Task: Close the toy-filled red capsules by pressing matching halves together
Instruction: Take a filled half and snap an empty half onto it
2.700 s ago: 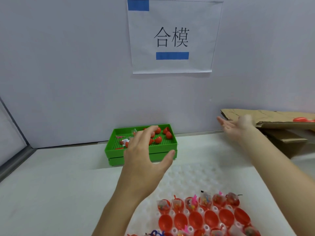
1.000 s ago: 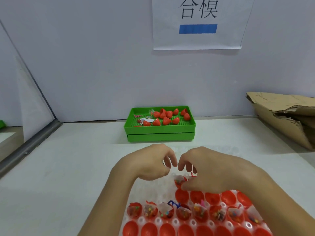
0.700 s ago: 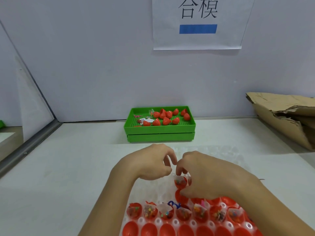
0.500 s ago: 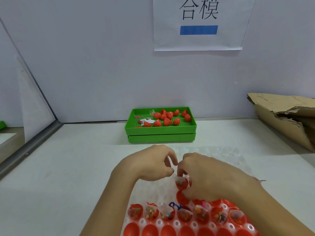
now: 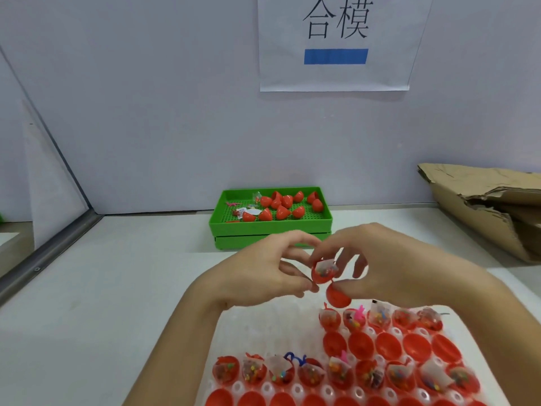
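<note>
Above the tray (image 5: 234,323), the left hand (image 5: 257,276) pinches the filled half (image 5: 323,272) and the right hand (image 5: 389,268) pinches the empty half (image 5: 338,294); next, I think, align the rims and press.

Bare left hand (image 5: 257,276), bare right hand (image 5: 392,268), forearms w/o sleeves

Bright, even, diffuse light with no glare. Soft faint shadows lie on the counter (image 5: 117,288) under the green tray (image 5: 270,227) and beneath the forearms. Focus is fairly sharp throughout; wide-angle bending shows at the left edge, and the hands are slightly soft.
</note>
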Demonstrator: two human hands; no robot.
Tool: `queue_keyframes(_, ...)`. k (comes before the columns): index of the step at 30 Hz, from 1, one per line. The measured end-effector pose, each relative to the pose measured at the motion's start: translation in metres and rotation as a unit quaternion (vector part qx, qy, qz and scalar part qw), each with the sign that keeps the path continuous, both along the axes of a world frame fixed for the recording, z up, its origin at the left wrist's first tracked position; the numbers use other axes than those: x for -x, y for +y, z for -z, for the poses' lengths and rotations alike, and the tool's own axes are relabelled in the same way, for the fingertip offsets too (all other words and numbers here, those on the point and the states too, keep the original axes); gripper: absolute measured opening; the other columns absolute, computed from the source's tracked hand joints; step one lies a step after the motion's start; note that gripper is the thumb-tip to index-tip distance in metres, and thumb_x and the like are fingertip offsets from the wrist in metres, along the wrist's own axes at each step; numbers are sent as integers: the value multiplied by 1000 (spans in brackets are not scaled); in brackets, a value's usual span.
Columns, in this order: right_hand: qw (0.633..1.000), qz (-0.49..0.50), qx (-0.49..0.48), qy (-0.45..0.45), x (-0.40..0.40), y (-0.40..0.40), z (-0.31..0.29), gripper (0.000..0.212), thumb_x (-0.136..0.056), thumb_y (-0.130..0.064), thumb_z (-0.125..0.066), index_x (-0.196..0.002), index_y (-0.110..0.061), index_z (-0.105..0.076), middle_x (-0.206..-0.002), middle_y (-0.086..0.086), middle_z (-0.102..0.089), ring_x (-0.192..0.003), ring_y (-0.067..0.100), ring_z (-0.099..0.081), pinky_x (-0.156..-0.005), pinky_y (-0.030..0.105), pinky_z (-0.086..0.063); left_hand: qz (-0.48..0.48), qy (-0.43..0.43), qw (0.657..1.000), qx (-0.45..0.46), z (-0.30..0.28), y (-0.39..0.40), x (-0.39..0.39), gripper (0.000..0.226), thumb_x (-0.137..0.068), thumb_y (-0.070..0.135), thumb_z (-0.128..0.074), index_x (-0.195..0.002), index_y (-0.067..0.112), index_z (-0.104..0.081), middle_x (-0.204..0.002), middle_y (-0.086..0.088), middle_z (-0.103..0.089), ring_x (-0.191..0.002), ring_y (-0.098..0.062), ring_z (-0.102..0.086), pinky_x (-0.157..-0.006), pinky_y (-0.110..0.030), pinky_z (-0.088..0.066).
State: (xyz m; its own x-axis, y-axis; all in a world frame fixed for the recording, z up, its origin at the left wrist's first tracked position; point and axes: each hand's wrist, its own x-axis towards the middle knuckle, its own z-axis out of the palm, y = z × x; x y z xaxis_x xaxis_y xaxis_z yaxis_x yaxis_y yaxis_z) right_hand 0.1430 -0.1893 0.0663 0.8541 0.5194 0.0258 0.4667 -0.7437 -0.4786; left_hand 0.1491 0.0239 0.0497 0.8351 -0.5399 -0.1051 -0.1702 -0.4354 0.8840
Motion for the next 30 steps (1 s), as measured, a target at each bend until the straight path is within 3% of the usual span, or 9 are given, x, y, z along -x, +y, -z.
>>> queue_keyframes(6,999,-16,-51,-13,0,-3,-3,45,-87,-13,-71,-115,-47,-67,-104,-26,-67,-91,-6,-65,-77,27,-58,-17,-8,998,55,-4,-1,-1,46,-84,9,-78,-123,25,-61,-112,1,-72,-97,-21,-73,-94,-41,-57)
queue_keyframes(10,995,-19,-95,-23,0,-3,-6,53,-87,-7,-72,-121,-48,-64,-107,-31,-64,-94,-3,-66,-78,27,-58,-37,-25,995,84,-5,0,-1,39,-81,9,-80,-116,21,-67,-107,0,-75,-96,-17,-74,-91,-30,-57)
queue_keyframes(12,992,-17,-125,-18,-1,-8,-8,54,-89,-6,-71,-122,-47,-63,-107,-24,-66,-96,1,-68,-80,30,-58,-50,-36,994,91,-6,0,-1,35,-80,8,-80,-111,19,-70,-101,2,-76,-94,-14,-74,-87,-25,-57)
queue_keyframes(19,978,49,-195,-49,-6,-27,-11,30,-93,-22,-67,-114,-42,-67,-102,-18,-70,-95,1,-69,-85,32,-58,-99,-43,985,135,-6,-7,-1,31,-75,7,-85,-99,9,-66,-93,0,-77,-85,-17,-75,-74,-21,-58)
queue_keyframes(30,975,31,-210,-72,-5,-14,-11,27,-86,-32,-72,-109,-46,-67,-106,-26,-70,-106,-4,-64,-90,35,-57,-111,-57,978,165,-4,-14,-1,33,-76,8,-84,-105,14,-70,-93,1,-78,-85,-16,-75,-75,-24,-60)
